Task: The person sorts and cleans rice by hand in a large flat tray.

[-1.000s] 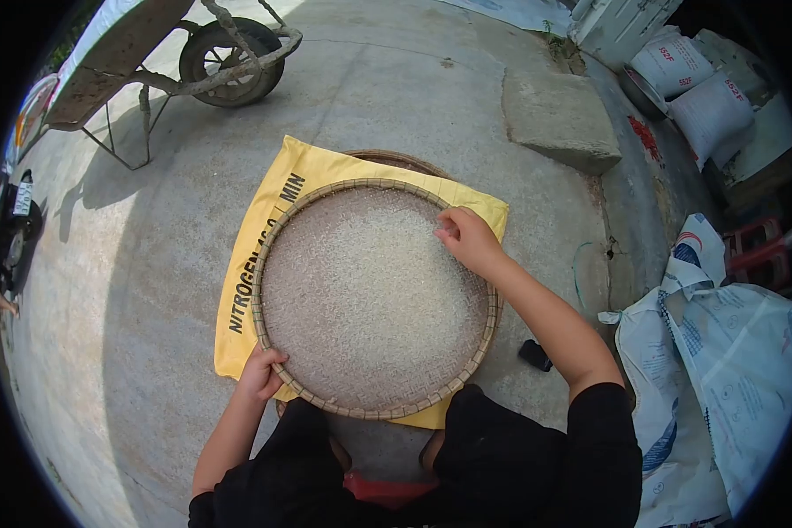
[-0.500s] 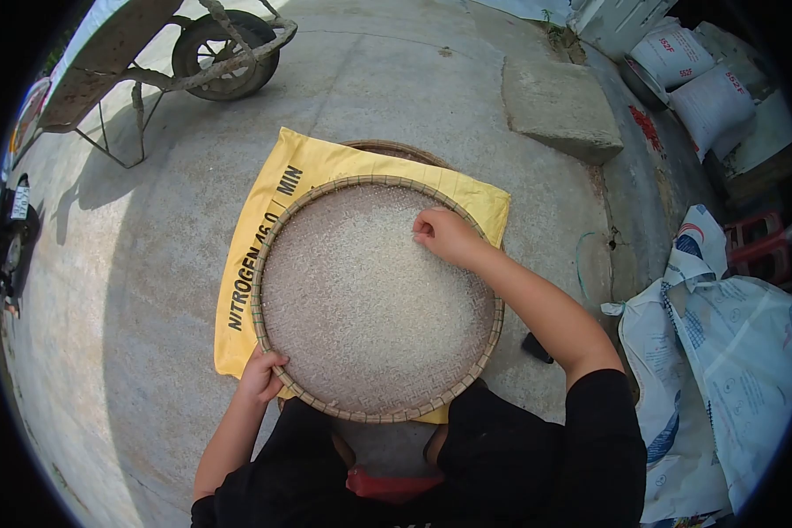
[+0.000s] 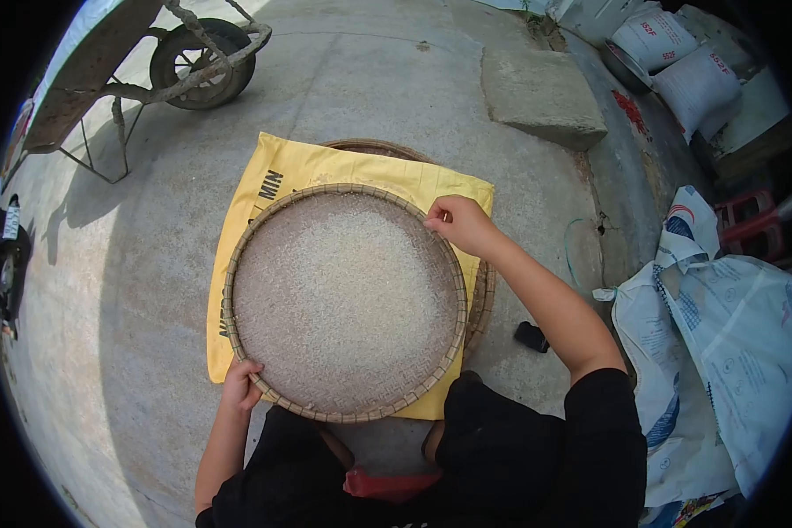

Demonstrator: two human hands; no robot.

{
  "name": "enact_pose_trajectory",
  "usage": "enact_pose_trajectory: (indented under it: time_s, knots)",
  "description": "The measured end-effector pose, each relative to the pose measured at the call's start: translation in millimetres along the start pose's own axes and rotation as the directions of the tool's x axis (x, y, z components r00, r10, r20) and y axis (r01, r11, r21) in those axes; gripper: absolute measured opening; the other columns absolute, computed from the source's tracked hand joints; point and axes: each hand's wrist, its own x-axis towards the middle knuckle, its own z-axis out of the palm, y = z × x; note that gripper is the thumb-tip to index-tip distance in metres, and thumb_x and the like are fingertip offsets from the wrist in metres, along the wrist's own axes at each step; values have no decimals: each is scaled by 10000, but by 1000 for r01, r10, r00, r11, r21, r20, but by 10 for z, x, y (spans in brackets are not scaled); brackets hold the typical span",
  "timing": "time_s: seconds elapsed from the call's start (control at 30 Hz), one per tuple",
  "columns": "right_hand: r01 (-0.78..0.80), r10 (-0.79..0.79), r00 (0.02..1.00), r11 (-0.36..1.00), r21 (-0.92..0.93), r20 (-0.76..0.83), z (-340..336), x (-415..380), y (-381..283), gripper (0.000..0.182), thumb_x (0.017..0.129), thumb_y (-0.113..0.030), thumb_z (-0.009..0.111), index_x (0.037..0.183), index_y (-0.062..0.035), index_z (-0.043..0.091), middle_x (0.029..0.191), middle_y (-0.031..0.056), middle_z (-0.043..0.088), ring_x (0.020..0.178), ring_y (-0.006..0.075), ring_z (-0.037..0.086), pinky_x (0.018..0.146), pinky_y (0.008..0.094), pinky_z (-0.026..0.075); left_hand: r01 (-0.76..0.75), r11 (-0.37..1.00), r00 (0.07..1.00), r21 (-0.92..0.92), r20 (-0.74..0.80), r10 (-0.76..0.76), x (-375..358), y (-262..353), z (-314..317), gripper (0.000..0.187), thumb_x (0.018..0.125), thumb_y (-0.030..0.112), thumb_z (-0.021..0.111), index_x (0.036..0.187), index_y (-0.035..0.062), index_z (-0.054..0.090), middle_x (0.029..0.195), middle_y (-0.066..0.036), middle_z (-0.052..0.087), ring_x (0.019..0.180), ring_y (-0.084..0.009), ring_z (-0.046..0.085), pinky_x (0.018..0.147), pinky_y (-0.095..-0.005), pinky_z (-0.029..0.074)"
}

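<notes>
A round woven bamboo winnowing tray (image 3: 361,415) lies over my lap, with white rice grains (image 3: 352,273) spread across it. My left hand (image 3: 241,385) grips its lower left rim, thumb on top and fingers underneath. At the upper right rim, my right hand (image 3: 462,226) has its thumb and fingertips pinched together; whatever may be between them is too small to make out. Beneath the tray is a yellow sack (image 3: 260,167) with black lettering, partly covered. Another woven tray (image 3: 481,308) shows under the sack at its right and far edges.
A wheelbarrow (image 3: 88,88) stands at the far left. On the right are a concrete block (image 3: 541,92), full white sacks (image 3: 695,88), a red plastic stool (image 3: 752,224) and crumpled white sacks (image 3: 730,352). A small black object (image 3: 531,336) lies on the concrete floor near my right arm.
My right hand has moved from above the rice outward to the tray's upper right rim, still pinched. The tray has shifted left over the sack, uncovering more of the lower tray. My left hand keeps its grip.
</notes>
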Motion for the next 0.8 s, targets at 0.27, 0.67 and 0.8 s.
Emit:
enact_pose_trajectory:
  time_s: [0.27,0.67,0.8]
  knots:
    - [-140,250,932,917,-375,264,-45,-407,375,233,812,-274,634,837,-43,643,794,105,637,745,235,606,665,347,468,-24,996,982,-82,-191,8,-103,-41,-593,598,656,-54,449,1249,4,391,1187,-152,512,1095,-316,502,974,-440,398]
    - [132,-114,981,985,-108,154,595,83,-296,201,777,-182,648,934,-69,596,841,71,592,762,236,587,676,351,467,8,999,991,-54,-134,-15,-44,2,-259,670,650,-55,453,1305,15,333,1273,-128,449,1159,-301,454,983,-426,389]
    - [263,-238,951,958,-112,197,907,228,-464,157,790,-177,620,921,-93,607,890,63,585,816,242,581,710,348,470,-20,1000,999,-24,-32,19,-50,30,-9,703,641,-37,482,1321,7,310,1274,-147,444,1159,-310,456,994,-430,385]
